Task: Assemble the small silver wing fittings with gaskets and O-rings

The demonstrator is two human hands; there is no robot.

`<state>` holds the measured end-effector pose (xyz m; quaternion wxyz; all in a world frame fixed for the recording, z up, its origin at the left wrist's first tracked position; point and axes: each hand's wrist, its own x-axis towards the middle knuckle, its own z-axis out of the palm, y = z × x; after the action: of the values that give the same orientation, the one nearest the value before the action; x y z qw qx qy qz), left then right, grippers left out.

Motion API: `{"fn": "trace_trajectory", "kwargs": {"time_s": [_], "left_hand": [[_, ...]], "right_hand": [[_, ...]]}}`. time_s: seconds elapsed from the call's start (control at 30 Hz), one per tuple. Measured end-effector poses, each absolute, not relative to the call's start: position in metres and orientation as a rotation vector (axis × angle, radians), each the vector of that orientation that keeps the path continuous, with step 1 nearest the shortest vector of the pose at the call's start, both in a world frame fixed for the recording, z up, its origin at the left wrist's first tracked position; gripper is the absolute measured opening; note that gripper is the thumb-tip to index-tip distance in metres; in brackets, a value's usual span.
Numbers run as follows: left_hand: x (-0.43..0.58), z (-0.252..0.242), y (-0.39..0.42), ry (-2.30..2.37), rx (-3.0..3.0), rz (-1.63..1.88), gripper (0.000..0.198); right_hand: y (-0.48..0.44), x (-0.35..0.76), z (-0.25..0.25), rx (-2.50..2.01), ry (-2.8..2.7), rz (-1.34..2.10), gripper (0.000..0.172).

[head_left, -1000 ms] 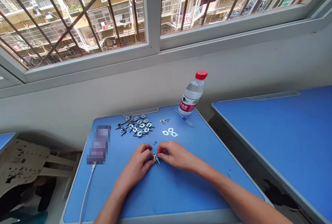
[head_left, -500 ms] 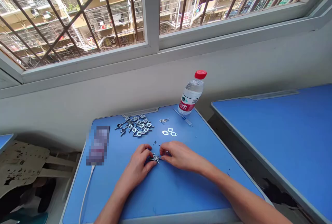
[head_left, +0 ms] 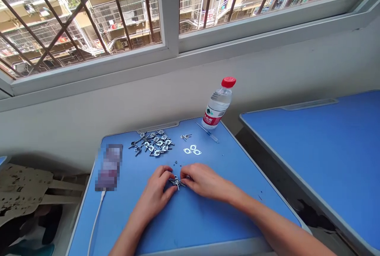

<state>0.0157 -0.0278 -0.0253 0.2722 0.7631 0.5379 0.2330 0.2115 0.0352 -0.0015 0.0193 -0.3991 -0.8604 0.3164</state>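
Note:
A small metal assembly with thin arms (head_left: 177, 183) lies on the blue desk between my two hands. My left hand (head_left: 157, 188) has its thumb and fingertips curled around the left side of it. From the right, my right hand (head_left: 202, 179) pinches at the assembly's edge with thumb and forefinger. A few tiny metal bits (head_left: 175, 162) lie just beyond the fingers. Farther back are three flat oval plates with holes (head_left: 192, 150), a couple of small metal pieces (head_left: 186, 136), and a pile of similar metal parts (head_left: 156, 143) to the left.
A red-capped water bottle (head_left: 218, 105) stands at the desk's back right, beside a slim blue-and-clear tool (head_left: 208, 133). On the left lies a blurred phone-like object (head_left: 109, 169) with a white cable (head_left: 95, 212). Another blue desk (head_left: 320, 141) is at the right, across a gap.
The view has shifted slightly, so the desk items sit a little farther left. Both hands stay at the metal assembly, with only slight finger movement.

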Motion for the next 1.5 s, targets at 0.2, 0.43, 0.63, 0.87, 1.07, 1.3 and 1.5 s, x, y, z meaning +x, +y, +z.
{"fn": "trace_trajectory", "kwargs": {"time_s": [0.2,0.43,0.63,0.87,1.07,1.3,1.5], "left_hand": [[0.016,-0.026,-0.028,1.44,2.096,0.626,0.016],[0.017,-0.026,-0.027,1.441,2.114,0.624,0.015],[0.018,-0.026,-0.027,1.433,2.118,0.608,0.016],[0.017,-0.026,-0.029,1.413,2.089,0.628,0.015],[0.016,-0.028,-0.028,1.402,2.086,0.632,0.013],[0.015,-0.025,-0.027,1.408,2.066,0.651,0.015],[0.013,-0.023,-0.028,1.396,2.081,0.667,0.031]], "right_hand": [[0.035,0.209,-0.001,-1.235,-2.634,0.986,0.016],[0.033,0.204,0.0,-1.273,-2.635,1.009,0.014],[0.032,0.203,0.001,-1.308,-2.627,1.009,0.013],[0.043,0.212,0.004,-1.35,-2.469,1.02,0.014],[0.056,0.228,0.008,-1.389,-2.305,0.995,0.015],[0.081,0.252,0.008,-1.549,-2.095,0.799,0.018],[0.094,0.258,-0.002,-1.694,-2.198,0.715,0.016]]}}
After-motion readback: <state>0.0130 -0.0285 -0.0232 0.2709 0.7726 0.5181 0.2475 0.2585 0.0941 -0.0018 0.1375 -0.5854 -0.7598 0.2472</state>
